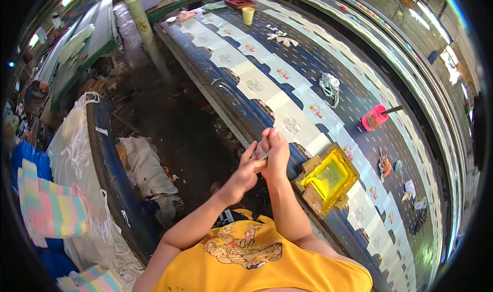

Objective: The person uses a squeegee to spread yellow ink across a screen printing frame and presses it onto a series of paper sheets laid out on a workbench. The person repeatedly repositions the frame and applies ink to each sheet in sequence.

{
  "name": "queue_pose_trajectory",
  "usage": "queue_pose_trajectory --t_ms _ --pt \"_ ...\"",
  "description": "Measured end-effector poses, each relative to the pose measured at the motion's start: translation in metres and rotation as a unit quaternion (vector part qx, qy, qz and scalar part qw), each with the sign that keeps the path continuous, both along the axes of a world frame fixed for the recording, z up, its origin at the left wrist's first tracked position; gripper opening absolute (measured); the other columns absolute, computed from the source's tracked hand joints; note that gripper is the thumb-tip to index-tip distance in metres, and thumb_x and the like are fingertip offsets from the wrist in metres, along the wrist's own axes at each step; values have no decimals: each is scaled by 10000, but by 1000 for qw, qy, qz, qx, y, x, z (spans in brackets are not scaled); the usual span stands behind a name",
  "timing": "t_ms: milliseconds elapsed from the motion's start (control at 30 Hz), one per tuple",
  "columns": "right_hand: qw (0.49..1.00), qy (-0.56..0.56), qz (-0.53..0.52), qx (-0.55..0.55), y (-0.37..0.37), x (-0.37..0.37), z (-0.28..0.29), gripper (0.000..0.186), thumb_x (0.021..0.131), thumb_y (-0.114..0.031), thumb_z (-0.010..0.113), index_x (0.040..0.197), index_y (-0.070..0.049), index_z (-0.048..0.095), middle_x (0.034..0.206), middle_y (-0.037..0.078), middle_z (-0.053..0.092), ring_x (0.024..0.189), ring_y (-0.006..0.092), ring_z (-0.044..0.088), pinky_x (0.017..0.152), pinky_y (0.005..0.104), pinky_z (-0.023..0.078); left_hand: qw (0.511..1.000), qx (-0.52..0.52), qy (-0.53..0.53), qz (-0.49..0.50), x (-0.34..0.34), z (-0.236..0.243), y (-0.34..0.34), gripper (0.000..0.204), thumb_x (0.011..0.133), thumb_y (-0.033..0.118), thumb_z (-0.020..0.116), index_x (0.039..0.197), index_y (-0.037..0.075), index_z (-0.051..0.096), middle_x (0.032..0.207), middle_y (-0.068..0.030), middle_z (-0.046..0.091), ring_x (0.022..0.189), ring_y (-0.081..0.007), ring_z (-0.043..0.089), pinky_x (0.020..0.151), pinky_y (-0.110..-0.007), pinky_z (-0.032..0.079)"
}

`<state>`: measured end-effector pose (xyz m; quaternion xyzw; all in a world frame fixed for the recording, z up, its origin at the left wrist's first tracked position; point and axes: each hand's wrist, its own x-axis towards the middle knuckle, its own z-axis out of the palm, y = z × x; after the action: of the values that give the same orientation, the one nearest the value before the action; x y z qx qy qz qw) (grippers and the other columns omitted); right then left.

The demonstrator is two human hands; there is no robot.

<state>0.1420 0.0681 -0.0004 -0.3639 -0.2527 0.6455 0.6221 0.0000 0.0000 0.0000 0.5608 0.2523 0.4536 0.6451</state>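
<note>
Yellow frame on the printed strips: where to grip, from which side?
Probably by the outer rim of the yellow frame, a hand on each of two opposite sides, coming from the wearer's side of the table. It lies roughly flat, and its border surrounds a glossy, wet-looking yellow middle, so keep the grip outside that and the frame level.
</note>
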Motion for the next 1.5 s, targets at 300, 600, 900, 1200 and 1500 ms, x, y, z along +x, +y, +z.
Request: queue_pose_trajectory --t_ms 300,600,900,1200,1500 --pt "988 -29 -128 79 25 -36 7 394 1161 -280 492 1343 42 630 1290 145 679 1175 259 704 1037 391 544 962 -158 -211 -66 -2 -9 82 929 1078 744 274 1724 85 168 1771 -23 184 1628 -215 156 1307 -465 141" --pt "979 -145 -141 -22 62 -71 20 354 1138 -290 567 1083 43 674 619 -11 519 454 72 448 440 259 368 993 57 77 -69 -30 -7 101 1090 1027 781 403 1698 -2 50 1748 -247 54 1643 -349 37 1316 -443 140" --pt "893 -425 -115 -98 82 -26 -45 464 1113 -372 574 986 41 745 621 28 585 583 165 554 593 359 472 945 28 183 -269 -98 -16 167 379 1028 272 727 1256 -30 700 1661 -176 363 1386 -341 555 1164 -418 446" --pt "877 -387 267 -106 -8 -27 -63 304 927 -102 704 1218 -61 626 1116 138 601 867 203 689 787 351 564 944 -214 170 -184 -100 -49 226 277 1073 187 644 1246 -11 730 1227 -96 737 1094 -172 705 981 -333 539" --pt "969 -235 -10 -75 3 33 -43 583 936 -142 801 1438 -55 518 1261 159 655 1024 207 714 828 362 605 921 -223 180 -266 -53 -49 227 244 1071 170 644 1233 2 717 1206 -89 737 1083 -174 704 983 -323 535"
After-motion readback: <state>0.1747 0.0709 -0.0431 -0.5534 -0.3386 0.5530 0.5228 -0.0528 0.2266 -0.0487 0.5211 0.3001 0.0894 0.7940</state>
